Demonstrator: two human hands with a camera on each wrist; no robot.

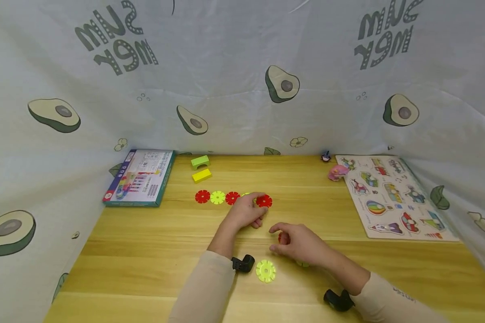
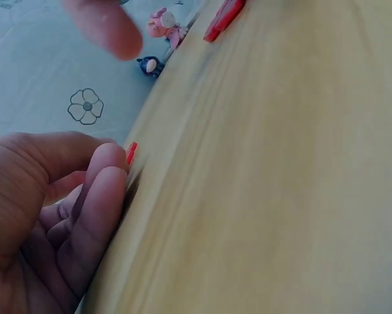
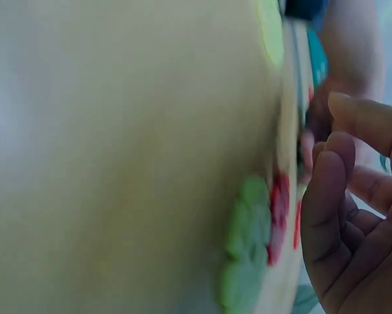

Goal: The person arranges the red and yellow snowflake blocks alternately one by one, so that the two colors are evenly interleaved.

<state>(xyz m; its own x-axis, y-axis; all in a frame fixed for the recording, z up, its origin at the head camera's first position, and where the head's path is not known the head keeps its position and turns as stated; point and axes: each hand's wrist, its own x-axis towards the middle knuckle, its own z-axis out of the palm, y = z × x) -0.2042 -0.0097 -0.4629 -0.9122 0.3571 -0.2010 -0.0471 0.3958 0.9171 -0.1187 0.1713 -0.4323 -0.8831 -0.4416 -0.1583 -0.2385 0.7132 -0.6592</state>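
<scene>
On the desk (image 1: 145, 255), nearest is a yellow disc (image 1: 266, 271). Next, the right hand (image 1: 303, 244) holds nothing, its fingers loosely bent; the loose red disc (image 1: 280, 237) shows between thumb and index finger, nearer to it than to the left hand (image 1: 244, 212). Farther, the left fingers pinch the end red disc (image 1: 264, 201), rightmost in a row (image 1: 232, 198) running left to right.

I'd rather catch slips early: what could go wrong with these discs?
The left hand is right at the end red disc, so pulling away might knock the row of discs crooked. The left wrist camera sits near a yellow-green disc and could brush it. The right hand partly hides the loose red disc and another yellow-green one, so it might catch the wrong one.
</scene>
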